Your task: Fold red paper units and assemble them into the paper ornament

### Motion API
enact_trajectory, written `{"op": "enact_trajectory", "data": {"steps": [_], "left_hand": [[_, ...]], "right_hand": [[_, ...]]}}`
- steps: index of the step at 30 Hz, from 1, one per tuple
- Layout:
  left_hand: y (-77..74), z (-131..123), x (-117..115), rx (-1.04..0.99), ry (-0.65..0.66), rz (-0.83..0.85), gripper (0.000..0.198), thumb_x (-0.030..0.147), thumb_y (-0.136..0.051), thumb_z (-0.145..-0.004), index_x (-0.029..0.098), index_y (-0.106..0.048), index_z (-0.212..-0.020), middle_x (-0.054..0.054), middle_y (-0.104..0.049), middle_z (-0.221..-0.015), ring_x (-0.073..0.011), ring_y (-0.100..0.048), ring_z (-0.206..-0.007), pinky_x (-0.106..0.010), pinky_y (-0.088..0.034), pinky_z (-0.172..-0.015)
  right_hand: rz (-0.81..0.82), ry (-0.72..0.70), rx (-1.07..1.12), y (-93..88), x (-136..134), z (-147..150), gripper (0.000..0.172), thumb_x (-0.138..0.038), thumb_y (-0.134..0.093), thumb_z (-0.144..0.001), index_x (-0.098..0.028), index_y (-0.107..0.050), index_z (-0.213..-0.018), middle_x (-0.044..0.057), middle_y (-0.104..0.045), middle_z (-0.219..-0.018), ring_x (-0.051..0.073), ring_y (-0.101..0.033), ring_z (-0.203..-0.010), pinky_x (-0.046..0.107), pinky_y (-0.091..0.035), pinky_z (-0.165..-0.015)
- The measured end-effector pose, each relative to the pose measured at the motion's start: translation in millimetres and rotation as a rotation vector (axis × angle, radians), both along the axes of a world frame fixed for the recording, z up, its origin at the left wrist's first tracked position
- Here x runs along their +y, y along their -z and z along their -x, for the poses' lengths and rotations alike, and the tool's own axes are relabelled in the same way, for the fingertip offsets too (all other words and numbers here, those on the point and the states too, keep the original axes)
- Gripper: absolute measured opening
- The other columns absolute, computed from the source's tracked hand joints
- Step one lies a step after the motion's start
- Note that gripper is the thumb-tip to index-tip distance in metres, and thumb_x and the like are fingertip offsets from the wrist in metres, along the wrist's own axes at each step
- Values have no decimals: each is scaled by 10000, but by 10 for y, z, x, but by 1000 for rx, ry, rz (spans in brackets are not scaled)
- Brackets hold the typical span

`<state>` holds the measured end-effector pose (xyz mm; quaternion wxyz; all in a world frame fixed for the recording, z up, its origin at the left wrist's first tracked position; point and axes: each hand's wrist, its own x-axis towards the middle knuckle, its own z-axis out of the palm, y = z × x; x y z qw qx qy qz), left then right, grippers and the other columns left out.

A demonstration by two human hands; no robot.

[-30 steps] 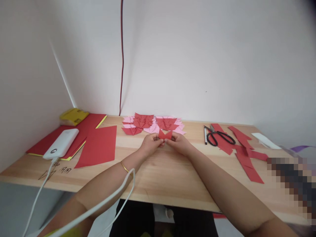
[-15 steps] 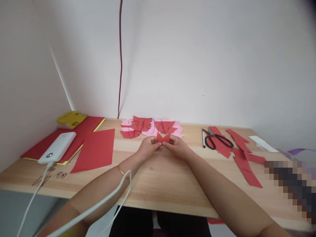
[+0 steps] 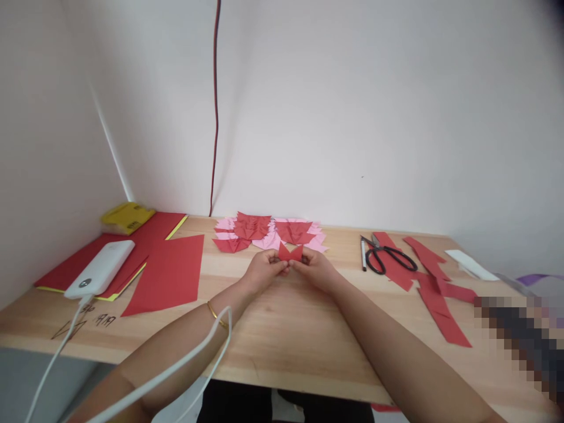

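Red folded paper (image 3: 290,252) — left fingers (image 3: 279,268), right fingers (image 3: 299,266) pinching it | desk (image 3: 286,338) handwriting (image 3: 104,321), yellow packet (image 3: 126,217) print — unclear

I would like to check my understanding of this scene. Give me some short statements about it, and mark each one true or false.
1. The left hand and the right hand both hold the small red folded paper. True.
2. The scissors lie to the left of both hands. False: the scissors lie to their right.
3. A white cable runs from the white device. True.
4. The folded pieces beyond the hands are all red. False: they are red and pink.
5. A pen lies beside the scissors. True.
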<state>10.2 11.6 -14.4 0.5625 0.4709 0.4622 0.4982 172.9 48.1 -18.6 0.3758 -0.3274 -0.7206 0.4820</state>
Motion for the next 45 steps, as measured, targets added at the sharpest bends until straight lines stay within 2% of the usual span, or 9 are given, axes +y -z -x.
{"op": "enact_trajectory", "data": {"steps": [21,28,33,38,45], "left_hand": [[-21,-1,-20,-30,-7,0,185,200,-718,-647,106,-630,-780,-16,-637,-640,-102,-592,-601,-233,-480,-633],[-1,1,-14,-25,-29,-23,243,329,-717,-656,122,-595,-695,-12,-632,-605,-101,-574,-555,-228,-460,-582],[2,4,-9,-21,-49,-20,231,342,-672,-695,134,-576,-663,-12,-622,-562,-100,-561,-519,-227,-444,-569],[8,4,6,-46,-54,10,263,360,-657,-716,140,-534,-643,-24,-621,-557,-114,-579,-531,-244,-456,-583],[22,-5,8,-10,-13,-56,266,292,-749,-623,122,-569,-722,-16,-632,-623,-111,-592,-587,-239,-460,-610]], "right_hand": [[-11,5,6,-16,-12,17,184,-331,-626,-758,-177,-636,-857,45,-672,-901,185,-621,-838,325,-484,-786],[-30,-16,18,-27,-26,15,193,-369,-605,-781,-186,-637,-832,28,-668,-848,182,-611,-823,309,-480,-769],[-31,35,1,-65,-53,31,208,-376,-550,-815,-183,-626,-786,11,-648,-780,162,-585,-763,286,-457,-738],[-27,148,-79,-81,-56,33,224,-385,-553,-798,-181,-596,-718,-8,-598,-683,148,-541,-679,268,-442,-655],[49,39,101,-17,-40,60,206,-352,-653,-717,-185,-609,-829,16,-646,-821,172,-598,-774,308,-473,-741]]}}
